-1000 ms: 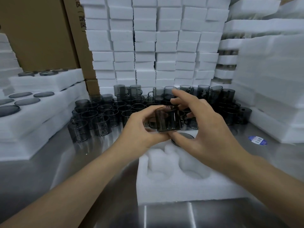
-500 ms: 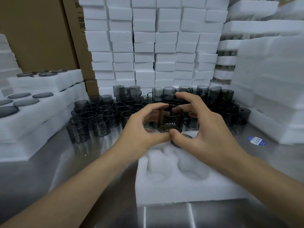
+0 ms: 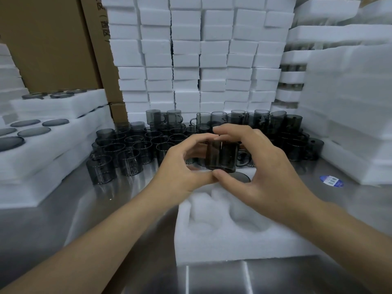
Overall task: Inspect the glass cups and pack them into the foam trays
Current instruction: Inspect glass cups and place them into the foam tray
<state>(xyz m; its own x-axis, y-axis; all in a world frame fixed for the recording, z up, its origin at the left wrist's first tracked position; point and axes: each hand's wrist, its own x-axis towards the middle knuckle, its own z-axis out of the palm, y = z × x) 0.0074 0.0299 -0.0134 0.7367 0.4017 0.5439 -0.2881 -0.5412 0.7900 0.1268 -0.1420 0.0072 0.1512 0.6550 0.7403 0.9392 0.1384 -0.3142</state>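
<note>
Turned upright since, smoky cylindrical glass cup (image 3: 221, 156) between both hands' fingers (image 3: 224, 129).

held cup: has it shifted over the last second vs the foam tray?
No real shift. The smoky glass cup sits in both hands over the far edge of the foam tray as before; it only turned in the fingers.

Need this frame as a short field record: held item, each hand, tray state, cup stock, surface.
held item: smoked glass cup, upright, raised above the foam tray
left hand: thumb and fingers pinch the cup from its left side
right hand: fingers over the rim, thumb under the base, grip closed on the cup
foam tray: white, the near pockets are empty; a dark round piece lies at its far edge
cup stock: many dark cups crowded behind the hands
surface: metal table
background: stacked foam blocks
</note>
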